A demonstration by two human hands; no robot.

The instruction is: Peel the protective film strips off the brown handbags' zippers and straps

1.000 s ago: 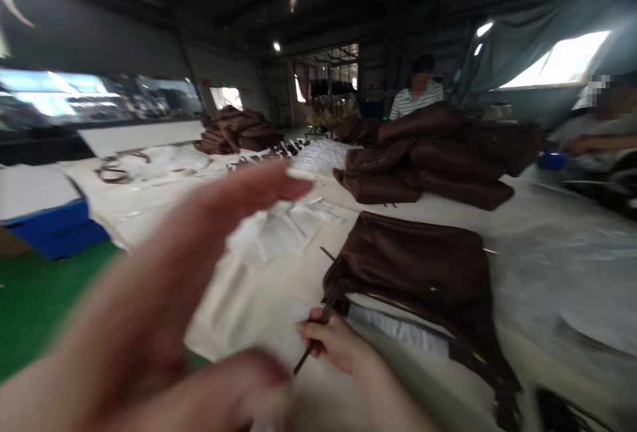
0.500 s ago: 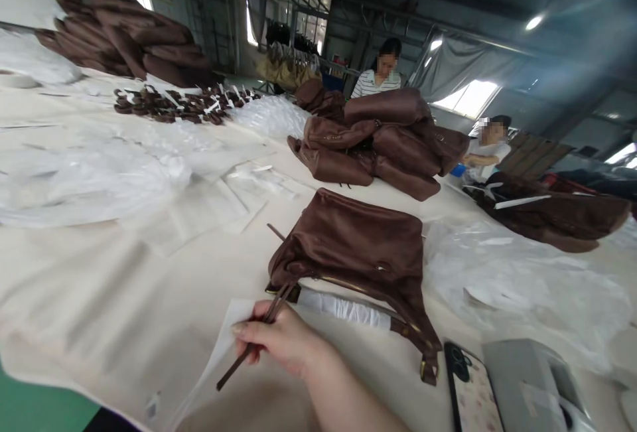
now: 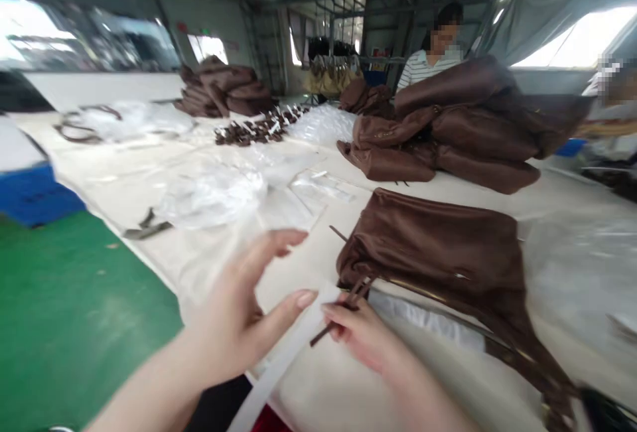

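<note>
A dark brown leather bag (image 3: 442, 239) lies flat on the covered table, its zipped edge towards me. My right hand (image 3: 361, 329) pinches thin brown leather cords (image 3: 323, 334) at the bag's near left corner, their ends poking out past the fingers. My left hand (image 3: 249, 312) hovers to the left, thumb and fingers apart, nothing between them. From beside the right fingertips a white strip (image 3: 279, 369) runs down over the table edge; whether the fingers hold it I cannot tell. White wrapping (image 3: 430, 319) covers part of the bag's strap.
Stuffed brown bags (image 3: 478, 120) are piled behind the flat one, with another brown pile (image 3: 226, 90) further left. Clear plastic (image 3: 213, 196) lies left of centre, more plastic (image 3: 577, 273) at right. A person (image 3: 432, 54) in a striped top stands behind the bags. Green floor (image 3: 99, 306) shows at left.
My left hand has come into view, open, near the right one. The view has swung left, so the bag appears further right. The right hand still pinches the cords.
</note>
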